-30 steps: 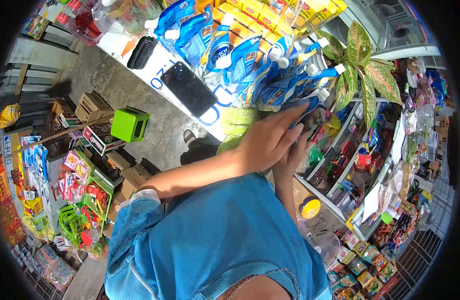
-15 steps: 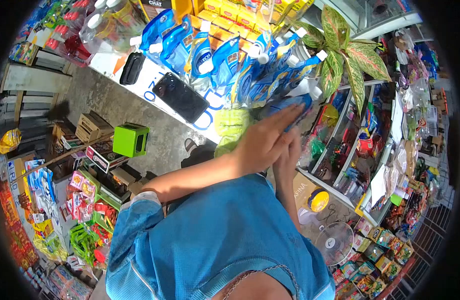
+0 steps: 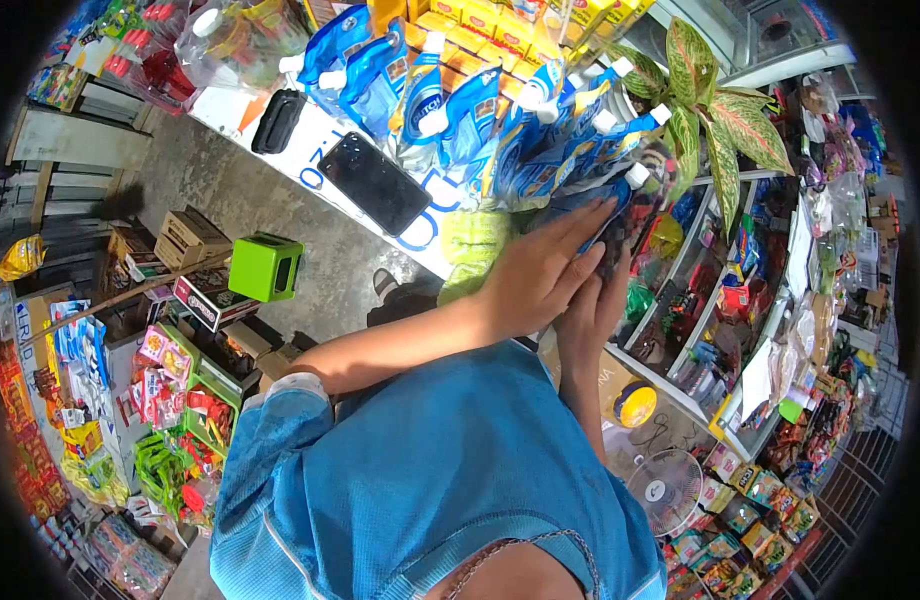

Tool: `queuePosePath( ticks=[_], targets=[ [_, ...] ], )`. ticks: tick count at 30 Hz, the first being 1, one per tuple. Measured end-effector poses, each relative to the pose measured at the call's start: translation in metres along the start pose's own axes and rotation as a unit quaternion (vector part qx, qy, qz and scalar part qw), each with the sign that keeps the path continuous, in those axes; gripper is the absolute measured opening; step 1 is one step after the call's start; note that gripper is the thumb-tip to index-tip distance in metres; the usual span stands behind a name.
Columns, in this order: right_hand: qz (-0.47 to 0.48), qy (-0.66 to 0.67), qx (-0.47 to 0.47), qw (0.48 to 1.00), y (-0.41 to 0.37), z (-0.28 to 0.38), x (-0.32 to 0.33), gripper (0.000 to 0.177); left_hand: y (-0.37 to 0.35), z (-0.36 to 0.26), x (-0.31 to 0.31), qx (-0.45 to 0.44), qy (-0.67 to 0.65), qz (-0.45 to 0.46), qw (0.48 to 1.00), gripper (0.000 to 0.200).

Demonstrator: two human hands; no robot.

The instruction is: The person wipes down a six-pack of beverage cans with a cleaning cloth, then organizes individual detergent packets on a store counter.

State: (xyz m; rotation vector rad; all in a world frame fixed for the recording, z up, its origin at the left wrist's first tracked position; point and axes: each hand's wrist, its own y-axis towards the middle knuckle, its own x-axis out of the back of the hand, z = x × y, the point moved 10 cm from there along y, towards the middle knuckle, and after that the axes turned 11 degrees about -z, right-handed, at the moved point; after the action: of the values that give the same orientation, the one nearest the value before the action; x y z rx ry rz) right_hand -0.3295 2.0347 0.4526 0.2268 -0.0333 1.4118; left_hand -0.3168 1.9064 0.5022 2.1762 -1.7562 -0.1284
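Both my hands are together over the right end of the white counter, at a blue spouted pouch [image 3: 612, 192] with a white cap. My left hand [image 3: 545, 270] lies across the pouch from above, fingers stretched out and apart. Beneath it, my right hand [image 3: 592, 312] is wrapped against the pouch's lower part; its fingers are partly hidden. Several similar blue pouches [image 3: 470, 115] with white caps stand in a row just beyond. A yellow-green cloth [image 3: 472, 240] lies on the counter beside my left hand.
On the counter lie a black phone [image 3: 376, 184] and a black case [image 3: 278, 121]. Yellow boxes [image 3: 495, 30] stand behind the pouches. A leafy plant [image 3: 715, 110] and a glass display case [image 3: 695, 270] are at right. A green stool [image 3: 265, 267] and a fan [image 3: 664, 492] stand lower down.
My right hand has shifted slightly up and right, and more of it shows below my left hand. The pouch has moved a little to the right. The view has shifted slightly.
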Motion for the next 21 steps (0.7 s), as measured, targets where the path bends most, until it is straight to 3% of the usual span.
queuePosePath(
  ticks=[2, 3, 5, 8, 10, 12, 14, 17, 18, 20, 21],
  targets=[
    [-0.012, -0.129, 0.188, 0.974, -0.005, 0.019, -0.006, 0.044, -0.001, 0.0, 0.001, 0.0, 0.016, -0.004, 1.0, 0.052],
    [-0.013, -0.129, 0.188, 0.974, -0.006, 0.009, -0.002, 0.044, -0.001, 0.001, 0.001, 0.0, 0.016, -0.004, 1.0, 0.052],
    [0.099, -0.101, -0.085, 0.986, -0.003, -0.061, -0.004, 0.043, -0.001, 0.0, 0.002, -0.013, -0.009, -0.005, 1.0, 0.053],
    [0.058, -0.051, -0.052, 0.996, -0.003, -0.001, -0.004, 0.042, -0.004, -0.002, -0.003, -0.016, 0.005, 0.002, 1.0, 0.052],
    [0.032, -0.005, -0.067, 0.997, -0.01, 0.0, -0.003, 0.05, -0.004, -0.003, -0.003, -0.006, 0.0, -0.001, 1.0, 0.052],
    [-0.012, -0.107, 0.173, 0.979, -0.012, 0.022, -0.004, 0.044, -0.001, -0.003, -0.003, -0.004, -0.006, -0.003, 1.0, 0.052],
    [-0.021, -0.137, 0.173, 0.975, -0.005, 0.016, -0.004, 0.046, -0.001, -0.006, -0.003, -0.016, 0.026, -0.008, 1.0, 0.053],
    [0.062, -0.025, 0.016, 0.998, 0.005, 0.0, -0.01, 0.054, 0.002, -0.008, -0.001, -0.032, 0.016, -0.005, 0.999, 0.054],
    [0.056, -0.026, 0.011, 0.998, 0.006, 0.0, -0.006, 0.054, -0.001, -0.01, -0.003, -0.042, 0.017, 0.001, 0.999, 0.055],
    [0.001, -0.124, 0.17, 0.978, 0.012, 0.029, 0.005, 0.055, -0.002, -0.012, -0.004, -0.026, 0.009, 0.01, 1.0, 0.053],
    [0.016, -0.156, 0.192, 0.969, 0.012, 0.045, 0.0, 0.054, -0.001, -0.011, -0.004, -0.013, 0.003, 0.012, 1.0, 0.052]
  ],
)
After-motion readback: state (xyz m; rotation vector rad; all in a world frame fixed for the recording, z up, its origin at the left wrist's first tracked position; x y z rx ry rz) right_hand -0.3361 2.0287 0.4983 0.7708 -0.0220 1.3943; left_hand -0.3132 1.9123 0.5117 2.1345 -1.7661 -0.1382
